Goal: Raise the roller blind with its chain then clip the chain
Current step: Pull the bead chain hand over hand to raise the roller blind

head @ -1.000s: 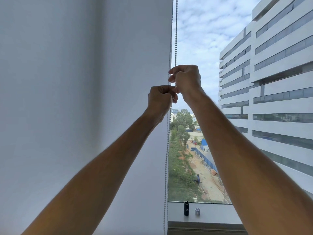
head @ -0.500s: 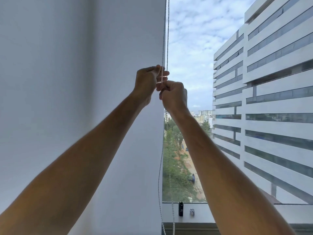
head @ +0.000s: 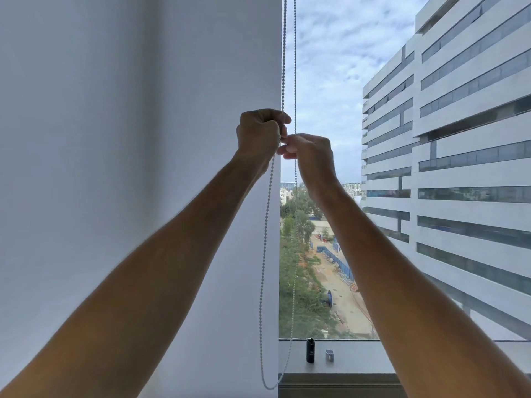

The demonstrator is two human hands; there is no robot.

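The white roller blind (head: 138, 173) covers the left part of the window, and its lower edge is out of view. A bead chain (head: 283, 53) hangs in two strands at the blind's right edge and loops low at the sill. My left hand (head: 260, 133) is a fist closed on the left strand. My right hand (head: 311, 152) sits just right of it and slightly lower, fingertips pinched at the same strand against the left fist. The right strand passes by the right hand's knuckles.
On the window sill (head: 359, 360) stand a small black cylinder (head: 310, 350) and a small grey clip-like piece (head: 330, 355). Beyond the glass are a large white building (head: 459, 139) to the right and trees and a dirt road below.
One second ago my right hand was the upper one. My left hand has climbed the chain and is now on top, with the right hand pinching just beneath it.
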